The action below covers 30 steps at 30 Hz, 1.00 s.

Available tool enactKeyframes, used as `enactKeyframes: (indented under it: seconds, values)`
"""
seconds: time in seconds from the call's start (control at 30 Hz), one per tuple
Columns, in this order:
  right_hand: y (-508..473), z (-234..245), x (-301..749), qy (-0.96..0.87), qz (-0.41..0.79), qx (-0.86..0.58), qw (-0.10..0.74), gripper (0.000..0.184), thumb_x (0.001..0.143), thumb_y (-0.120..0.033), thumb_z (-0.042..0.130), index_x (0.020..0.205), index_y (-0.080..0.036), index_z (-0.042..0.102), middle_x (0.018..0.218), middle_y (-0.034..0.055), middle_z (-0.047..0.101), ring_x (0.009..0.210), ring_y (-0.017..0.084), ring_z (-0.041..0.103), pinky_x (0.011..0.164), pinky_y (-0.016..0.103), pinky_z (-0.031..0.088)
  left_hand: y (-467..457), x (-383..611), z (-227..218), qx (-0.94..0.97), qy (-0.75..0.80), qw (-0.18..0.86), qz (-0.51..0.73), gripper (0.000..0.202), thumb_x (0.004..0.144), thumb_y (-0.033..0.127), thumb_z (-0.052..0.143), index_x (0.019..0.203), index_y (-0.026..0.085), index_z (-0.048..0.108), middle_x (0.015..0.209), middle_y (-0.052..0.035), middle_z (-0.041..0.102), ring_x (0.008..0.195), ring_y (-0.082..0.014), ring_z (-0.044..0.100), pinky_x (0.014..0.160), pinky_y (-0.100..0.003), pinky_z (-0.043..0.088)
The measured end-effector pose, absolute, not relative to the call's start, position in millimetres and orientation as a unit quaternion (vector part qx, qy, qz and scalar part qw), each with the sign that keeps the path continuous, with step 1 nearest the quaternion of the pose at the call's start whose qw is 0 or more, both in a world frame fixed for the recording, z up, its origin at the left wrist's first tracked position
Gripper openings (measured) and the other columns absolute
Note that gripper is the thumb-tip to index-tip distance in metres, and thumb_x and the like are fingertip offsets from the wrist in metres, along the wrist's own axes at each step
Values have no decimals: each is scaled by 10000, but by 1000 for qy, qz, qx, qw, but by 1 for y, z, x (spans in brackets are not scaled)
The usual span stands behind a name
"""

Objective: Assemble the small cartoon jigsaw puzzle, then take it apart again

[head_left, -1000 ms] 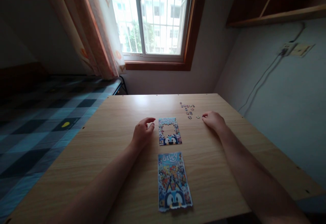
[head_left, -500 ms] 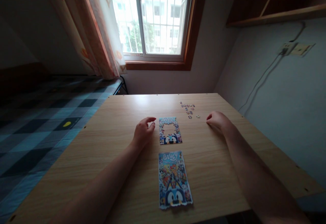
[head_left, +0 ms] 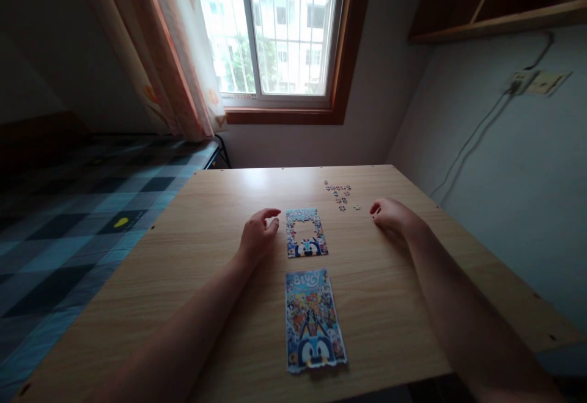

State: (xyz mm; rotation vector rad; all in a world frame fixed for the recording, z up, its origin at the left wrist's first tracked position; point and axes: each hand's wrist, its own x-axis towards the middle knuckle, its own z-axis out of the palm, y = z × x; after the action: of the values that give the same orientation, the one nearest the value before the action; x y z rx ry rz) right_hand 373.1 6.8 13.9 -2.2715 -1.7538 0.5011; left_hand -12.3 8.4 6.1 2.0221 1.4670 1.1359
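The left hand (head_left: 257,239) rests on the table (head_left: 183,280) with its fingers loosely curled and nothing in them, the fingertips just beside the left edge of the half-built puzzle (head_left: 306,233), which has a gap in its middle. The right hand (head_left: 389,214) lies curled on the wood; whether it pinches anything I cannot tell. One loose piece (head_left: 356,208) sits just left of its fingertips, with more scattered pieces (head_left: 338,191) beyond. The picture card (head_left: 313,318) lies nearer the body.
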Motion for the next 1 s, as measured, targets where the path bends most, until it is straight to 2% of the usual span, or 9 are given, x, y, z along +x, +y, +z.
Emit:
enactKeyframes:
  seconds: [0.1,0.2,0.27,0.33,0.4,0.57,0.73,1.0]
  values:
    - [5,23,361,-626,164,-746,153,314,618,-38,637,881,-159,759,804,49,705,703,145,615,598,223,393,9,-12,5,730,519,184,404,263,857,233,553,1069,187,703,1083,-73,734,961,-235,690,886,-390,561]
    - [3,31,333,-655,215,-679,254,219,676,-106,655,860,-167,757,712,25,675,643,125,572,593,232,396,6,-10,6,762,493,137,397,238,848,197,565,1041,196,705,1058,-73,731,1001,-249,666,934,-418,536]
    - [-2,34,306,-652,337,-587,341,107,697,-184,684,793,-163,727,718,23,674,618,111,551,569,227,406,2,-7,7,790,459,100,393,212,840,176,584,1009,208,708,1034,-69,728,1026,-254,646,958,-431,518]
    - [-8,33,275,-623,469,-489,391,131,676,-255,739,759,-165,692,735,19,676,575,92,519,525,220,398,-2,-4,9,814,422,74,393,185,841,171,606,988,219,708,1026,-64,722,1029,-249,633,959,-433,512]
    - [-15,29,248,-570,563,-420,427,186,639,-246,778,761,-165,663,737,12,673,566,78,521,517,210,407,-6,-1,10,828,392,61,397,163,852,181,623,984,227,707,1035,-61,717,1027,-240,629,951,-428,514]
    - [-24,17,217,-479,665,-387,423,307,595,-247,855,755,-154,610,671,8,650,595,95,586,503,190,429,-12,1,13,841,346,56,413,135,859,256,685,986,227,721,1039,-69,715,1011,-232,632,917,-413,530]
    - [-22,13,219,-451,699,-369,415,367,587,-268,890,786,-160,601,648,-9,626,576,100,594,468,183,436,-13,1,15,852,319,61,411,153,864,295,698,1000,233,731,1038,-72,713,1000,-223,633,903,-412,539]
    - [-21,11,217,-420,721,-353,423,372,610,-245,885,861,-171,621,718,-13,627,627,104,628,449,158,439,-17,3,18,858,295,60,415,196,854,342,723,1016,233,730,1039,-73,713,991,-221,632,890,-402,541]
